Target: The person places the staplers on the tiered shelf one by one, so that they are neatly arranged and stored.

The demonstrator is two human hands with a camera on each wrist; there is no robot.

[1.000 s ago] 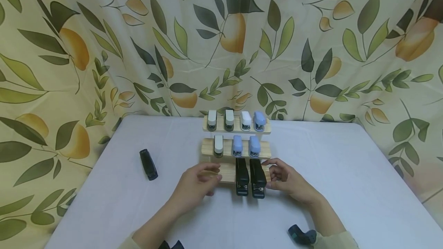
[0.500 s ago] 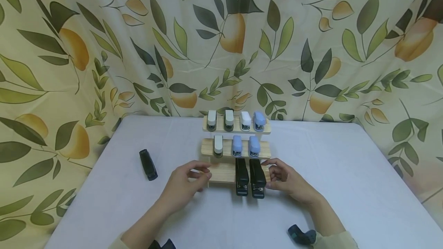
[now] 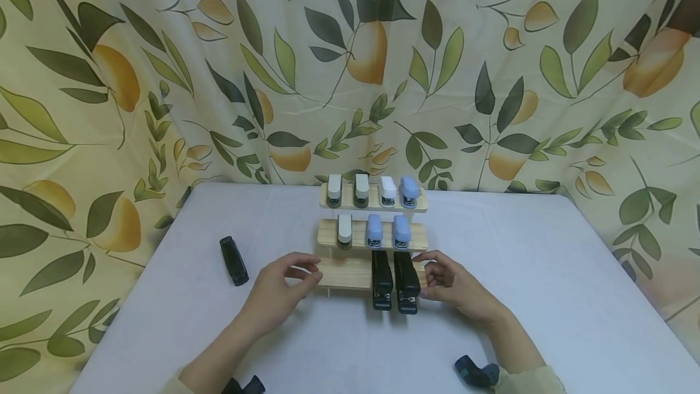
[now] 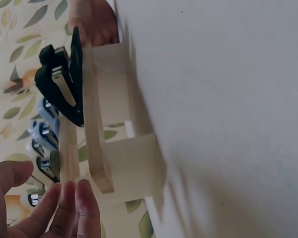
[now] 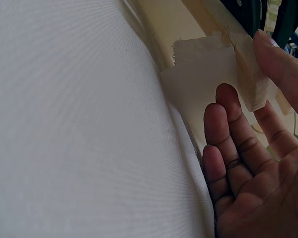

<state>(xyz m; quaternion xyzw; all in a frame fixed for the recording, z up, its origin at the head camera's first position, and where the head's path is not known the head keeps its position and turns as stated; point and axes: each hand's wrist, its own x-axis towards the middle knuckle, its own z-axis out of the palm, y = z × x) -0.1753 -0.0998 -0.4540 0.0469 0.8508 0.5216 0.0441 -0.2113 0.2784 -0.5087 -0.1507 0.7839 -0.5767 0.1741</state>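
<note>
A three-tier wooden rack (image 3: 344,273) stands mid-table with staplers on its steps. My left hand (image 3: 279,290) is beside the left end of the lowest board, fingers loosely bent and holding nothing; in the left wrist view a small gap shows between fingertips and board. At the other end, my right hand (image 3: 456,287) grips the board's end, thumb (image 5: 283,64) on top. Two black staplers, one (image 3: 381,279) left of the other (image 3: 407,283), sit on that board near the right hand. A grey stapler (image 3: 344,230) and two blue staplers (image 3: 374,231) occupy the middle step.
On the top step are two grey staplers (image 3: 334,190), a white stapler (image 3: 387,191) and a blue stapler (image 3: 409,191). Another black stapler (image 3: 234,261) lies on the white-covered table (image 3: 492,236) at the left. A leaf-and-fruit patterned curtain (image 3: 339,102) hangs behind.
My left hand has drawn back leftward from over the lowest board to beside its left end. The right hand stays at the rack's right end, and the staplers have not moved.
</note>
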